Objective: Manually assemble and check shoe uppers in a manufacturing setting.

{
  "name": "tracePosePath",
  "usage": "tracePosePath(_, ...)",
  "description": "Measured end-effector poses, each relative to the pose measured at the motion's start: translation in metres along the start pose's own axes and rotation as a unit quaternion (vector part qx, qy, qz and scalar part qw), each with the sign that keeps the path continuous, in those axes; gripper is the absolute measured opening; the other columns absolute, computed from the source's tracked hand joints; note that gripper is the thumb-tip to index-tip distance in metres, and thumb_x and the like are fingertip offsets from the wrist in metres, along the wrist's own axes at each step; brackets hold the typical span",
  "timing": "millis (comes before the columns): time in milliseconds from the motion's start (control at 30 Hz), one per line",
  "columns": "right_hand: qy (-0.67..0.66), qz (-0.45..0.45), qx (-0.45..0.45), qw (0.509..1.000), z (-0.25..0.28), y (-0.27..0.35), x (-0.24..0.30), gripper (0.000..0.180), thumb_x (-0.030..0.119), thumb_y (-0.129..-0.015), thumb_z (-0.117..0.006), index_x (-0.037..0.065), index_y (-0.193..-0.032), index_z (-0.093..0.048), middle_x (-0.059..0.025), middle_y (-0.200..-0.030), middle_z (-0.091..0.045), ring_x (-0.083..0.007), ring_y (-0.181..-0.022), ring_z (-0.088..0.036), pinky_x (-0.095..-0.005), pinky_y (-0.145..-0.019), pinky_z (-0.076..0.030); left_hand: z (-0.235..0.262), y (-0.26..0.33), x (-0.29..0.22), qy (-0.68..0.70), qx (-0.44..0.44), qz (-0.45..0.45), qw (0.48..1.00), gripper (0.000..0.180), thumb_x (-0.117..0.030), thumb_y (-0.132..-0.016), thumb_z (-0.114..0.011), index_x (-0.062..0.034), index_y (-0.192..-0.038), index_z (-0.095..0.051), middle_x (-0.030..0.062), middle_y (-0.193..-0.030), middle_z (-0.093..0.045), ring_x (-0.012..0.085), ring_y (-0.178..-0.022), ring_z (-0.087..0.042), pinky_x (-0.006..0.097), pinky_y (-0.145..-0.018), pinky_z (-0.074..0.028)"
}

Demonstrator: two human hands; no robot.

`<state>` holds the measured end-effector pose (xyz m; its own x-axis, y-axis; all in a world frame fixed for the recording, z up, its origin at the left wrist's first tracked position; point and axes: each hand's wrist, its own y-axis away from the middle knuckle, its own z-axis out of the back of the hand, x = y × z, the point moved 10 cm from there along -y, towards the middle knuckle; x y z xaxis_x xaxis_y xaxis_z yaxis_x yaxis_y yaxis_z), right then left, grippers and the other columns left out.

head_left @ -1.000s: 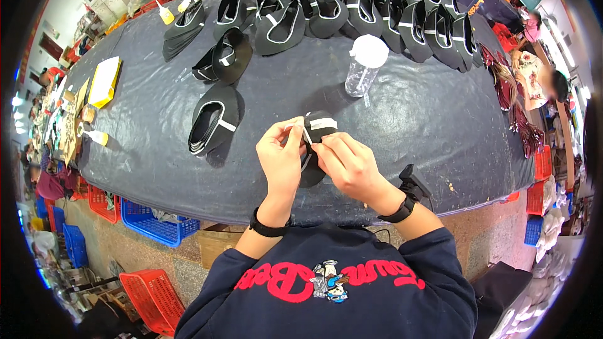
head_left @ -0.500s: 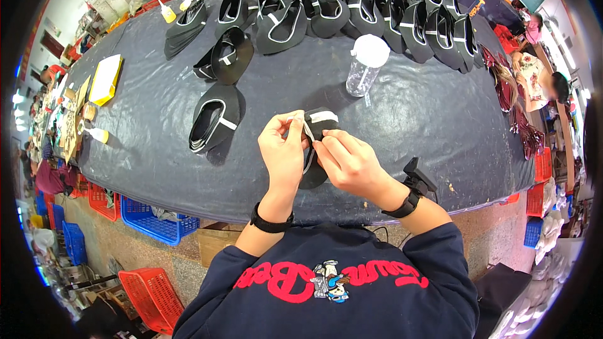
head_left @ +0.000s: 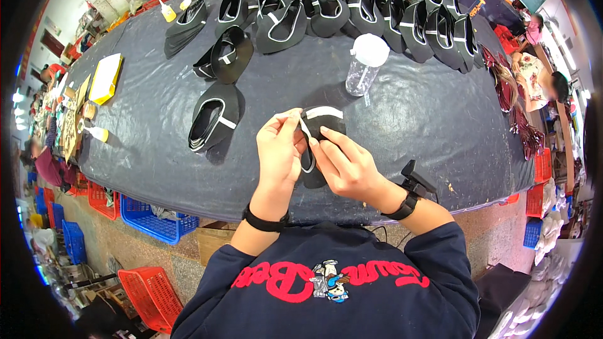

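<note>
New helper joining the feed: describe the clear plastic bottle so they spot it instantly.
On the dark table, look just below the back row of black shoe uppers. The bottle stands upright there, alone: transparent with a white cap, the only see-through thing among black pieces.

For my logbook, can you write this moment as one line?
left hand: pinching white strip | right hand: holding black shoe upper | table: bottle, upper stacks

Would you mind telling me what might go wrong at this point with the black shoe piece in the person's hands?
Both hands, left hand and right hand, pinch the black shoe upper by its pale strip; the strip may end up crooked or wrinkled. The plastic bottle stands just beyond the hands, so a forward reach might tip it.
</note>
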<state>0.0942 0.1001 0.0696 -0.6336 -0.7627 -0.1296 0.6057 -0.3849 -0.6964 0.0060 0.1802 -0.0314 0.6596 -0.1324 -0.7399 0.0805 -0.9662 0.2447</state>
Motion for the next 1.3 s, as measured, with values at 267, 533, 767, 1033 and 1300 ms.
tracePosePath(267,-0.058,-0.029,-0.051,0.997,0.005,0.01,-0.012,0.037,0.002,-0.06,-0.06,-0.005,-0.096,-0.065,-0.0111,-0.094,-0.057,-0.0273,-0.096,-0.056,-0.036,-0.083,-0.05,0.009,-0.008,0.038,0.111,0.016,0.187,0.976,0.017,-0.012,-0.09,-0.054,0.0015,-0.099,-0.059,0.0078,-0.09,-0.063,0.0129,-0.078,-0.062,0.022,-0.066,-0.052)
tracePosePath(533,-0.372,-0.334,0.021,0.866,-0.009,0.018,-0.086,0.025,0.006,-0.075,-0.063,0.006,-0.099,-0.066,-0.0071,-0.089,-0.055,-0.0228,-0.087,-0.053,-0.0333,-0.078,-0.044,-0.002,0.012,0.017,-0.087,0.105,0.088,0.987,0.023,-0.002,-0.083,-0.062,0.0012,-0.104,-0.055,0.0085,-0.086,-0.063,0.0112,-0.071,-0.062,0.02,-0.06,-0.05)
tracePosePath(767,-0.502,-0.301,0.15,0.797,-0.038,0.013,-0.063,0.02,0.016,-0.074,-0.07,0.008,-0.092,-0.069,-0.0031,-0.078,-0.057,-0.0157,-0.075,-0.053,-0.0283,-0.067,-0.043,-0.023,0.035,0.006,-0.217,0.172,0.019,0.961,0.035,0.004,-0.077,-0.065,-0.0001,-0.108,-0.049,0.0108,-0.087,-0.066,0.0111,-0.077,-0.062,0.019,-0.064,-0.048)
tracePosePath(1033,-0.662,-0.481,0.079,0.57,-0.063,0.054,-0.071,0.008,0.01,-0.081,-0.067,0.002,-0.081,-0.065,-0.0002,-0.072,-0.063,-0.0036,-0.065,-0.056,-0.0179,-0.059,-0.043,-0.017,0.046,0.004,-0.23,0.196,0.026,0.953,0.041,0.006,-0.072,-0.07,-0.0012,-0.106,-0.049,0.0017,-0.069,-0.061,0.0066,-0.064,-0.058,0.019,-0.06,-0.045)
tracePosePath(1300,-0.694,-0.477,0.087,0.532,-0.056,0.053,-0.053,0.008,0.009,-0.077,-0.071,0.002,-0.076,-0.066,0.0014,-0.073,-0.062,-0.0034,-0.064,-0.052,-0.0179,-0.059,-0.039,-0.023,0.069,0.0,-0.165,0.343,-0.069,0.922,0.03,0.007,-0.075,-0.065,-0.0045,-0.102,-0.057,0.0026,-0.093,-0.055,0.0094,-0.086,-0.049,0.024,-0.076,-0.039)
